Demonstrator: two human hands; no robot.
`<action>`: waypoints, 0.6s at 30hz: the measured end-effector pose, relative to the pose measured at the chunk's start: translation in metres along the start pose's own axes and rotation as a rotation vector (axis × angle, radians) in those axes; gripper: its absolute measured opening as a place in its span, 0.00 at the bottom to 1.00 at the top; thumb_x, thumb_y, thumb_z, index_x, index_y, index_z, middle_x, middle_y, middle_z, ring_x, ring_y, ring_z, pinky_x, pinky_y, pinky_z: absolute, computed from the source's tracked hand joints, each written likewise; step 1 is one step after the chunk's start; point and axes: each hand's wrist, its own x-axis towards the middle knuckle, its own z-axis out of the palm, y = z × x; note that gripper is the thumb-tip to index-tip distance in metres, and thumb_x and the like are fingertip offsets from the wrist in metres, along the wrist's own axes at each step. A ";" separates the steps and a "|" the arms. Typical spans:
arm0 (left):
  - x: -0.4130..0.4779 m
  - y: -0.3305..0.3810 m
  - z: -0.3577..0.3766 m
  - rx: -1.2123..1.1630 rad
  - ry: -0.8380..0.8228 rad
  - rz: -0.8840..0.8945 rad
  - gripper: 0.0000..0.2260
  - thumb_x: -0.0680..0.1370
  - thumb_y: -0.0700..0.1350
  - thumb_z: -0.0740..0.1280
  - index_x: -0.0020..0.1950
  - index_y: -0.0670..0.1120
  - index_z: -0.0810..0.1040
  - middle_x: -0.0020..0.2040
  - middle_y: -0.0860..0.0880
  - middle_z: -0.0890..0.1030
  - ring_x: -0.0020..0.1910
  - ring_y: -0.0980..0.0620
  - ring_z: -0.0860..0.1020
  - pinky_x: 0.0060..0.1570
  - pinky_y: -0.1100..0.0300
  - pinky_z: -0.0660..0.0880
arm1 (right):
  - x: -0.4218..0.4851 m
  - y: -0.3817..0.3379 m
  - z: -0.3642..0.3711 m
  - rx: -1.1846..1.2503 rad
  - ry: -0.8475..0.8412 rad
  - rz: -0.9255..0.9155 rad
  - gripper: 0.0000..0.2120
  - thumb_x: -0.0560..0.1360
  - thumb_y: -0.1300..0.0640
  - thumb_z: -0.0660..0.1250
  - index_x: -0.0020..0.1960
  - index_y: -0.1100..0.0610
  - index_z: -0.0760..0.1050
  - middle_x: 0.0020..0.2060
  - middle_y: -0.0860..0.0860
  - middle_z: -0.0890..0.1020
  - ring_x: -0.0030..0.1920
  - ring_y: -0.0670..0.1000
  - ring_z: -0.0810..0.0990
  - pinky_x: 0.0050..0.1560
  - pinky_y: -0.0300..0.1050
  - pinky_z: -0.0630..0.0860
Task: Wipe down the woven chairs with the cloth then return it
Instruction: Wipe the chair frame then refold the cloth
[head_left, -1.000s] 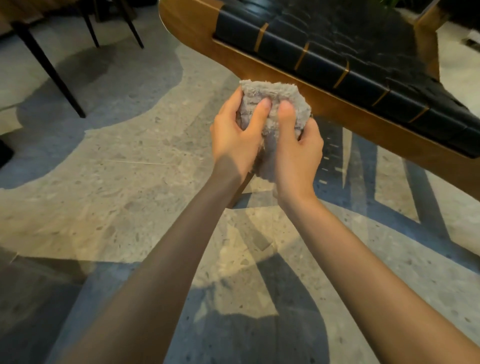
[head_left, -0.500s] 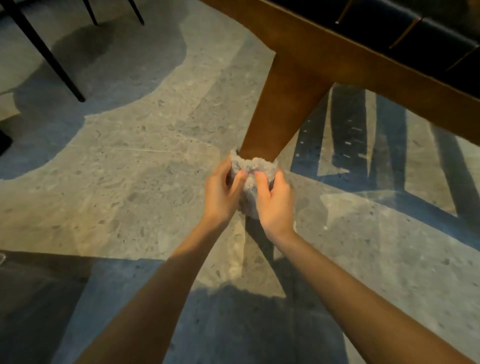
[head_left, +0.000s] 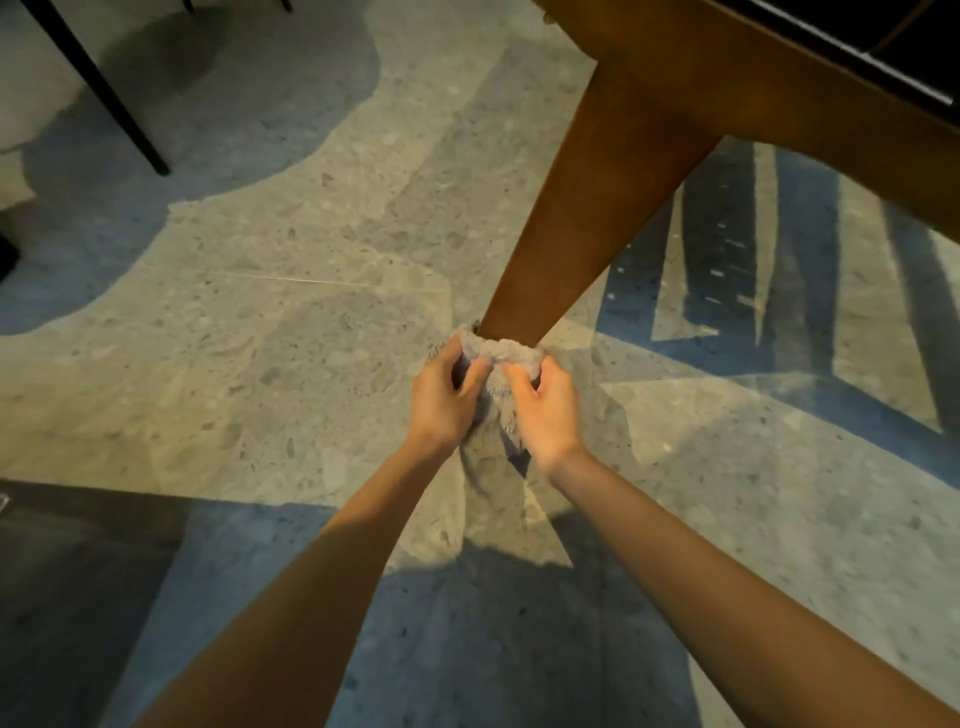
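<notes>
Both my bare forearms reach forward and down, converging toward the middle of the view. My left hand (head_left: 444, 402) and right hand (head_left: 550, 413) sit side by side, close together, fingers curled and thumbs angled inward, each gripping the cloth (head_left: 501, 352) from its own side.

The floor (head_left: 291, 249) is grey stone with little specks in it. Warm light falls on it in big patches, with bluish shadows in between. A thin black furniture leg (head_left: 101, 93) stands at the top left. Striped shadows (head_left: 722, 244) lie on the right. A darker patch (head_left: 78, 597) sits at the bottom left.
</notes>
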 end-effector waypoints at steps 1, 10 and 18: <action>-0.004 0.007 0.001 -0.043 0.032 0.014 0.11 0.79 0.43 0.64 0.37 0.46 0.70 0.30 0.54 0.71 0.30 0.58 0.67 0.34 0.60 0.66 | -0.003 -0.004 -0.002 0.004 0.031 -0.024 0.05 0.80 0.59 0.62 0.51 0.57 0.76 0.38 0.45 0.78 0.35 0.39 0.74 0.36 0.28 0.70; -0.028 0.126 -0.004 -0.324 0.154 0.239 0.16 0.79 0.42 0.64 0.66 0.39 0.73 0.58 0.44 0.80 0.58 0.50 0.78 0.60 0.53 0.74 | -0.029 -0.095 -0.044 0.103 0.275 -0.285 0.04 0.80 0.51 0.62 0.50 0.49 0.75 0.41 0.38 0.78 0.42 0.33 0.78 0.40 0.25 0.72; -0.037 0.189 -0.004 -0.439 0.324 0.376 0.18 0.78 0.40 0.67 0.67 0.38 0.73 0.60 0.44 0.79 0.60 0.50 0.77 0.61 0.52 0.74 | -0.045 -0.152 -0.074 0.315 0.340 -0.461 0.11 0.80 0.59 0.63 0.59 0.61 0.78 0.50 0.50 0.83 0.51 0.42 0.80 0.53 0.37 0.76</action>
